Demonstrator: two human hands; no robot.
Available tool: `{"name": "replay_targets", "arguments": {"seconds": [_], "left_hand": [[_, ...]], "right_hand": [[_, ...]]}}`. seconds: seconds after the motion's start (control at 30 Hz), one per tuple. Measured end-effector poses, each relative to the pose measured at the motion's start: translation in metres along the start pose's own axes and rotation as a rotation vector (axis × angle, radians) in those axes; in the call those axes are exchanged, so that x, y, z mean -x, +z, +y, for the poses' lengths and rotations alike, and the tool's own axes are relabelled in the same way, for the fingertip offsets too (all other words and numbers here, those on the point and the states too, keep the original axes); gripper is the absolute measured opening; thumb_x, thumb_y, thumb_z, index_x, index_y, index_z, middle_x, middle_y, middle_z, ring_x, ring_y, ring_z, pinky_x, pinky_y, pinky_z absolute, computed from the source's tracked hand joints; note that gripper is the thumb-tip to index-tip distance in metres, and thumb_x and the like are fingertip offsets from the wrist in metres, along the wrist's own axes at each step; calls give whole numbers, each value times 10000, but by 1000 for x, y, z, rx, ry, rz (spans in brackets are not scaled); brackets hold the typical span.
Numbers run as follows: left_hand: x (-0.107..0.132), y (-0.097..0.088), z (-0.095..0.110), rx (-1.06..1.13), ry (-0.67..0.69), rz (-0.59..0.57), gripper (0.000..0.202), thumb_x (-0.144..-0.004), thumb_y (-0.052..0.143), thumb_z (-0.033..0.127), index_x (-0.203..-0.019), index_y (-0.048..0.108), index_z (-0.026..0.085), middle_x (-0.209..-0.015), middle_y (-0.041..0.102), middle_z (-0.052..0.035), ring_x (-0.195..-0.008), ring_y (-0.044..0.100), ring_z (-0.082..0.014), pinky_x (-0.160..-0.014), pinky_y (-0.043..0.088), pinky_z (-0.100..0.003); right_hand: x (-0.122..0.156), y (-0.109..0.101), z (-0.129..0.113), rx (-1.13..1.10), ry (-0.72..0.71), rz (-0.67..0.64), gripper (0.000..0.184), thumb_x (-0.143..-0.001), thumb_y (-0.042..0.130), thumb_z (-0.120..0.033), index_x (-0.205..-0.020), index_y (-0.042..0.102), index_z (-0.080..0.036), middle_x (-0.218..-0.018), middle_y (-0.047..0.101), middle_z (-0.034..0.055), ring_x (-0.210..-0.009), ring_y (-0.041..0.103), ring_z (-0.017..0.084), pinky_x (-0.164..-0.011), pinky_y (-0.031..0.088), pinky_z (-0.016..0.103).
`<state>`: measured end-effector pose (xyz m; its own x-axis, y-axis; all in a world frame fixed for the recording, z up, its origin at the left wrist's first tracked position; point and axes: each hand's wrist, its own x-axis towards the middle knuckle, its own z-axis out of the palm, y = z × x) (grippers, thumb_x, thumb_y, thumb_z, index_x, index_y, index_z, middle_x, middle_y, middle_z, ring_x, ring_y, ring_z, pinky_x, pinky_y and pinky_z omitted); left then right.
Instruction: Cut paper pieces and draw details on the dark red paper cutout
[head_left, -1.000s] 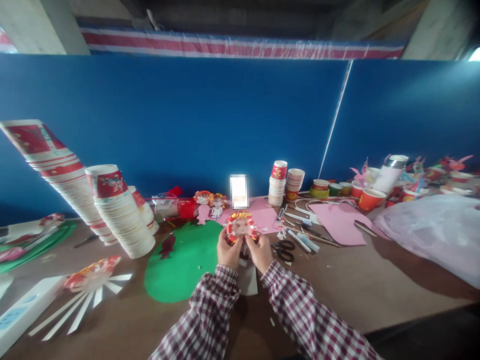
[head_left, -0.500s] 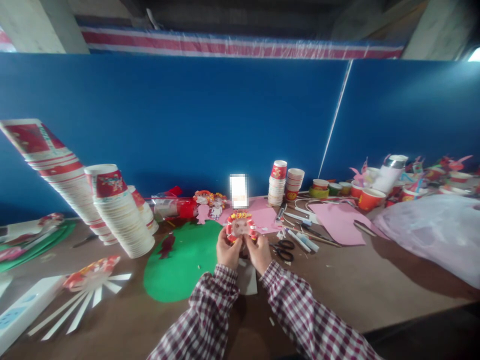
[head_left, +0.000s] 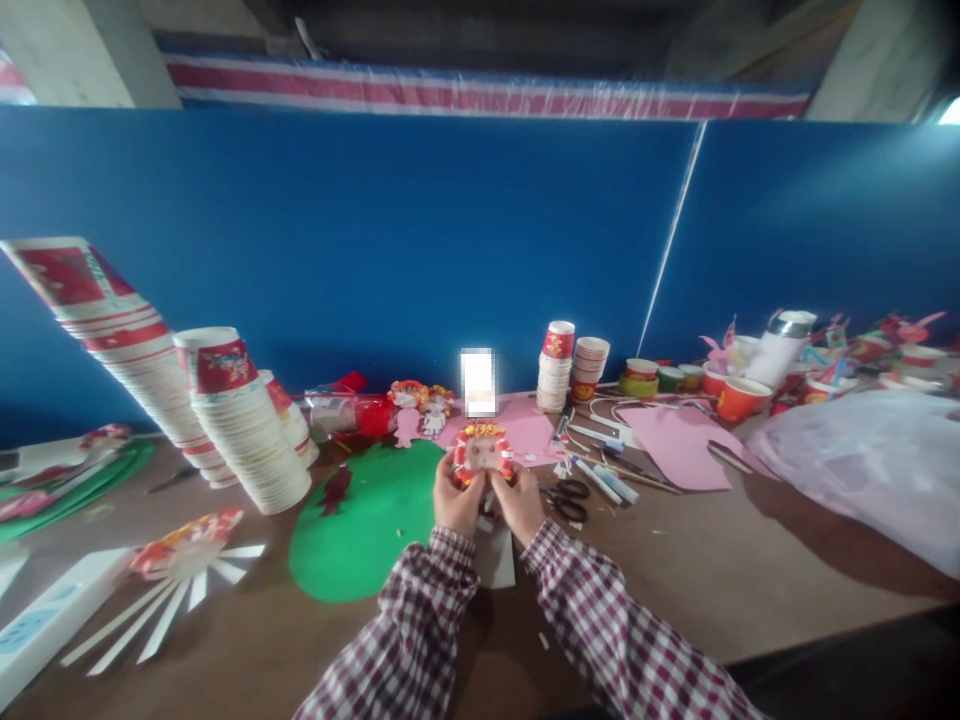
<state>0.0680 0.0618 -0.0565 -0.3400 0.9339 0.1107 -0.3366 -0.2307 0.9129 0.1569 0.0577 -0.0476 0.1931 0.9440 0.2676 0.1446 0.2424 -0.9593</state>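
While we've got the red-rimmed craft piece (head_left: 484, 455) dead ahead at twelve o'clock, left hand (head_left: 456, 500) pinching around its seven, right hand (head_left: 520, 503) around five, we reckon squeezing unevenly could bend it, tbh.

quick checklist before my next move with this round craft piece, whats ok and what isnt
1. Left hand on the round craft piece: ok, gripping its lower left edge.
2. Right hand on it: ok, gripping the lower right edge.
3. Trimmed side facing the camera: ok, red and yellow trim shows around the pale middle.
4. Trim firmly attached: cannot tell from this view.
5. Table below the hands free of scraps: not ok, a white paper piece lies there.
6. Scissors fully in sight: not ok, black handles show beside the right hand, blades not clearly visible.
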Motion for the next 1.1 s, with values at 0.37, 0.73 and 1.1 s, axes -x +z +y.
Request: {"name": "replay_targets", "arguments": {"seconds": [0.37, 0.73, 1.1], "left_hand": [[2, 1, 2, -29, -3, 15, 582, -587, 745, 182, -1100, 472, 150, -807, 666, -36, -674, 655, -136, -615, 510, -222], [1, -1, 1, -53, 4, 14, 583, -580, 746, 194, -1098, 482, 142, -844, 669, -50, -697, 652, -136, -641, 511, -229], [-1, -4, -4, -89, 8, 21, 566, -580, 744, 197, -1086, 493, 146, -788, 667, -22, -644, 635, -116, -592, 494, -202]], "right_hand": [[0, -1, -4, -1, 24, -9, 178, -654, 524, -315, -545, 469, -185, -462, 434, -52, -446, 388, 101, -427, 331, 208], [1, -1, -2, 2, 12, -18, 187, -666, 514, -321, -548, 463, -184, -470, 416, -56, -444, 359, 94, -413, 301, 204], [1, -2, 1, -5, -7, -41, 232, -686, 520, -362, -550, 441, -191, -446, 396, -60, -410, 345, 87, -397, 260, 209]]}}
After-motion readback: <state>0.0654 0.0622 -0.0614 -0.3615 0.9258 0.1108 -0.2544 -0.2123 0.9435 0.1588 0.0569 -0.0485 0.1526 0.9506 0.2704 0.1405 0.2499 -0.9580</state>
